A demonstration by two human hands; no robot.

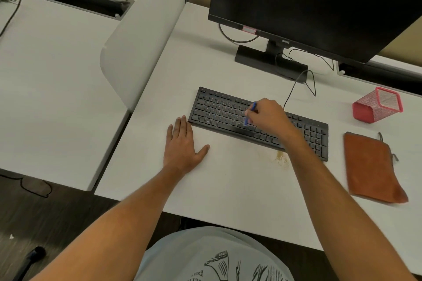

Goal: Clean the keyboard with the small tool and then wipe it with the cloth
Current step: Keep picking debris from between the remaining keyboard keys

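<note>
A black keyboard lies at an angle on the white desk. My right hand hovers over its middle keys, shut on a small blue tool whose lower end touches the keys. My left hand rests flat on the desk, fingers apart, its fingertips at the keyboard's left front corner. An orange-brown cloth lies flat on the desk to the right of the keyboard, apart from both hands.
A black monitor on its stand rises behind the keyboard, with cables trailing to it. A red mesh pen holder lies on its side at the right. A white divider panel borders the desk's left. A yellowish stain marks the desk.
</note>
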